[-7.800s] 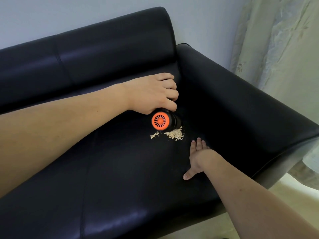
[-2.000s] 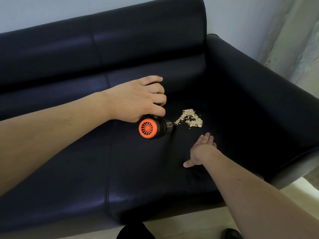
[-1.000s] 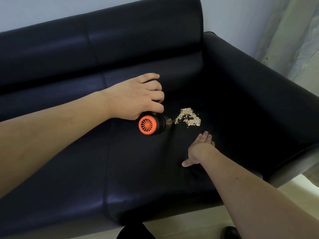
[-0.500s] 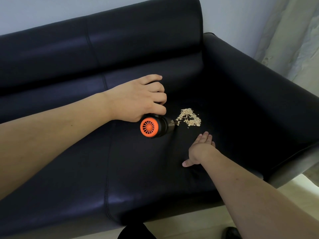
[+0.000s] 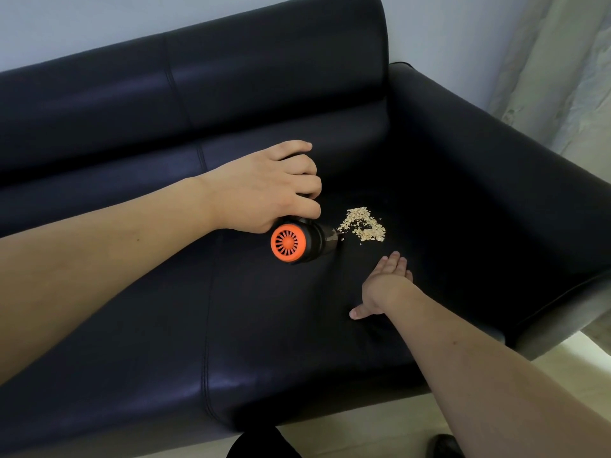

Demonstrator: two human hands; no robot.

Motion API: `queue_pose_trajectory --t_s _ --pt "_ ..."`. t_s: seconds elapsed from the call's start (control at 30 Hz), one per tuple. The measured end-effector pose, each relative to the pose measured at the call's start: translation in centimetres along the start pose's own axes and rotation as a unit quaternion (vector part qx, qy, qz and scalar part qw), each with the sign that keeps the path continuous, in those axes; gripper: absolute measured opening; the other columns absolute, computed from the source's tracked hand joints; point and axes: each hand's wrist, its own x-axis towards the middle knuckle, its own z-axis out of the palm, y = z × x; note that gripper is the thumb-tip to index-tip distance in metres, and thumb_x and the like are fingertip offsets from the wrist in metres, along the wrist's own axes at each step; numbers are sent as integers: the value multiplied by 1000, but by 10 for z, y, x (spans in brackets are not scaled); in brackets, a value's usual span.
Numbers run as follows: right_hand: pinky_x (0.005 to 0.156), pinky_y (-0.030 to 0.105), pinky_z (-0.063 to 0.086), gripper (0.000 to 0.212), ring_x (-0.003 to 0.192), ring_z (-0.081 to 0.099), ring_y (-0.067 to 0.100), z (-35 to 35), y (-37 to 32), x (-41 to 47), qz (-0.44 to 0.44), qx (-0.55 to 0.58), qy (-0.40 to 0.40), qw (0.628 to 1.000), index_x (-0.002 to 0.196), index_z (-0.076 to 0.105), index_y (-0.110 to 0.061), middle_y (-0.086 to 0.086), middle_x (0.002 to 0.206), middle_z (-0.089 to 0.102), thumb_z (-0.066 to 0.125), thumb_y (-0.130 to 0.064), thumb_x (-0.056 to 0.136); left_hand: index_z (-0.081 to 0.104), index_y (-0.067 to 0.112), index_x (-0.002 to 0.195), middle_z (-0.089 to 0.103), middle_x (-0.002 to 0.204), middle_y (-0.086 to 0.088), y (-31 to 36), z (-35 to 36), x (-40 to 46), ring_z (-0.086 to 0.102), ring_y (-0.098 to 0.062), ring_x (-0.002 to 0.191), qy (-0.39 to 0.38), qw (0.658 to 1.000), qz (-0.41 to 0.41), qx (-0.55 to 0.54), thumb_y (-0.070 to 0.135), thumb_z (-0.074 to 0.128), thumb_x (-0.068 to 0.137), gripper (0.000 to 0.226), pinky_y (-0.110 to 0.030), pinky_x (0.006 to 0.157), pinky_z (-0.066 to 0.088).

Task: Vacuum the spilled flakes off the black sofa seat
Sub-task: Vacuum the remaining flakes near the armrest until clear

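black leather sofa seat (image 5: 264, 325) carries our flakes (image 5: 363, 224), a small pile near the right armrest. left hand (image 5: 264, 186) w/ fingers wrapped round the handheld vac (image 5: 299, 242), nozzle at the pile's left edge. right hand (image 5: 385, 285) flat on the seat, fingers straight, just below the flakes.

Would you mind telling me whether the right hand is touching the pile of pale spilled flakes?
Apart. The head view shows a strip of bare black sofa seat between the right hand and the pale flakes.
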Motion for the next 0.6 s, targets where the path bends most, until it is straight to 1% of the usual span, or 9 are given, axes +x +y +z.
queue_pose_trajectory --t_s 0.37,0.6 --pt "123 49 6 145 151 -15 42 0 0 -1 -2 3 2 1000 151 -22 4 28 160 -25 74 -71 72 66 27 108 62 107 1 1 4 3 54 -27 114 -3 1000 4 7 16 56 90 24 -53 120 20" --pt "123 50 6 145 151 -15 43 0 1 -2 -9 5 2 1000 151 -22 4 28 160 -25 74 -71 72 67 27 107 62 105 0 -2 9 4 54 -28 114 1 1000 -13 14 14 63 86 25 -53 120 20"
